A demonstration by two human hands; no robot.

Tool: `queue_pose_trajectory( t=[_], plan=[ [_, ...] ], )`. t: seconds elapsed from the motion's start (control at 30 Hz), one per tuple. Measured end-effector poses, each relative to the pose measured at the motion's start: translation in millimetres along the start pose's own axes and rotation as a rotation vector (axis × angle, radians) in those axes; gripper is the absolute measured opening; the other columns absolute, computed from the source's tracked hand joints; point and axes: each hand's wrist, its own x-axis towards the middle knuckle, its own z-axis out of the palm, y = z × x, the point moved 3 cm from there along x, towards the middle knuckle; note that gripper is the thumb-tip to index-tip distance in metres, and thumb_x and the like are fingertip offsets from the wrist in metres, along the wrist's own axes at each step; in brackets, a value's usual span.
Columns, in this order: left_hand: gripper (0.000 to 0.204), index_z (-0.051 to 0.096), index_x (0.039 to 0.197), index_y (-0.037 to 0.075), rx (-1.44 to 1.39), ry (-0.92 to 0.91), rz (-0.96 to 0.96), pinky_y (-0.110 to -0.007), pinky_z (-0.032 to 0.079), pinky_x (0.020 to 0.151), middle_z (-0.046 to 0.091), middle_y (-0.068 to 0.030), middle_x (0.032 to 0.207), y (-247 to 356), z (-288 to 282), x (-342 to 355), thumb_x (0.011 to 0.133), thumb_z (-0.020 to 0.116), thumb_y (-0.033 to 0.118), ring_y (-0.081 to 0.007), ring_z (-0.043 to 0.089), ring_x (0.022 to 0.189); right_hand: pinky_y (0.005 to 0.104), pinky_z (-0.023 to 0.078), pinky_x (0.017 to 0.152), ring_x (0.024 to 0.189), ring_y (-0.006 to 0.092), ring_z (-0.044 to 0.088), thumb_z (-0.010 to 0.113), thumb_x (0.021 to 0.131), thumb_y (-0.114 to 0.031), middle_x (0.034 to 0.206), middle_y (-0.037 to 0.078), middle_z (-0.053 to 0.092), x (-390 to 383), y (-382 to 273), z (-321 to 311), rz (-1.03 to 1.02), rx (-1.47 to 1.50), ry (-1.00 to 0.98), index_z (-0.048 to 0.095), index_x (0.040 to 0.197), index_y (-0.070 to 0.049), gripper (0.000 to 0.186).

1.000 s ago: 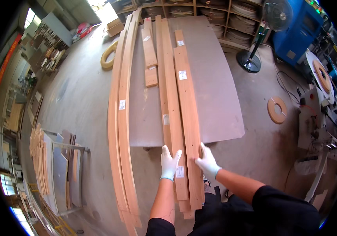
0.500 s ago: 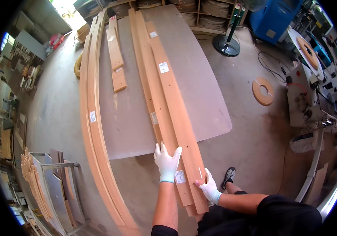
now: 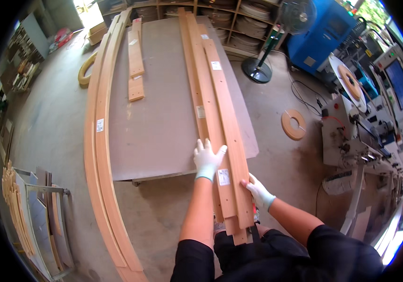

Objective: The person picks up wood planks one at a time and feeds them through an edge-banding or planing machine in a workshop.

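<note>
Long wooden boards [image 3: 214,120] lie side by side, partly overlapping, on the grey tabletop [image 3: 163,127]. Their near ends stick out past its front edge toward my body. My left hand [image 3: 208,160], in a white glove, rests on these boards with fingers spread and thumb out. On the right, my gloved right hand [image 3: 259,191] grips the long edge of the rightmost board [image 3: 232,136], thumb on top and the other fingers largely hidden. Small holes and white labels [image 3: 223,177] mark the boards.
More long boards [image 3: 102,160] run along the table's left side. Short boards [image 3: 136,56] lie between the stacks. On the right floor are a coil of edging strip [image 3: 293,124], a standing fan [image 3: 257,70] and a machine [image 3: 352,136]. A cart with panels [image 3: 36,211] stands left.
The boards under my hands have shifted right across the table, away from the short boards. Both hands have moved along with them. My view has turned a little.
</note>
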Motion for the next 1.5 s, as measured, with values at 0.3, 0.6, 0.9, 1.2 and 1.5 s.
queue_pose_trajectory(
  t=[0.3,0.6,0.9,1.2,1.5],
  plan=[
    [0.075,0.021,0.150,-0.010,-0.338,0.010,-0.028,-0.041,0.012,0.122,0.010,-0.0292,0.160,-57,62,-142,0.097,0.055,0.030,-0.0393,0.011,0.150,0.0413,0.042,0.105,0.127,0.0391,0.050,0.076,0.073,-0.035,0.135,0.031,0.049,-45,22,16,-0.445,-0.950,0.407,0.040,0.137,0.004,0.083],
    [0.057,0.035,0.144,-0.009,-0.452,0.265,-0.244,-0.038,0.025,0.117,0.037,-0.0208,0.150,-37,47,-286,0.099,0.054,0.021,-0.0296,0.036,0.139,0.0462,0.052,0.084,0.096,0.0402,0.066,0.067,0.071,-0.028,0.102,0.024,0.067,-144,-8,-132,-0.235,-0.747,0.217,0.053,0.115,-0.003,0.053],
    [0.064,0.056,0.127,0.006,-1.682,-1.247,-0.491,-0.047,0.042,0.102,0.062,-0.0103,0.119,82,216,-234,0.091,0.050,0.059,-0.0275,0.058,0.110,0.0480,0.049,0.083,0.097,0.0398,0.065,0.060,0.087,-0.052,0.104,0.018,0.069,-344,68,-298,-0.030,-0.787,0.221,0.062,0.123,-0.013,0.053],
    [0.060,0.048,0.138,0.007,-1.321,-0.665,-0.115,-0.047,0.040,0.105,0.055,-0.0093,0.131,297,323,-191,0.101,0.038,0.053,-0.0268,0.052,0.120,0.0478,0.050,0.086,0.102,0.0358,0.065,0.049,0.092,-0.061,0.108,0.014,0.070,-479,173,-404,0.131,-0.764,0.548,0.062,0.125,-0.016,0.058],
    [0.037,0.054,0.117,0.005,-1.019,-1.159,-0.181,-0.041,0.052,0.084,0.062,-0.0064,0.105,491,458,-249,0.099,0.057,0.038,-0.0215,0.062,0.096,0.0445,0.048,0.091,0.105,0.0402,0.063,0.047,0.093,-0.063,0.109,0.021,0.068,-388,144,-537,0.149,-0.400,0.603,0.069,0.104,-0.005,0.063]
  ],
)
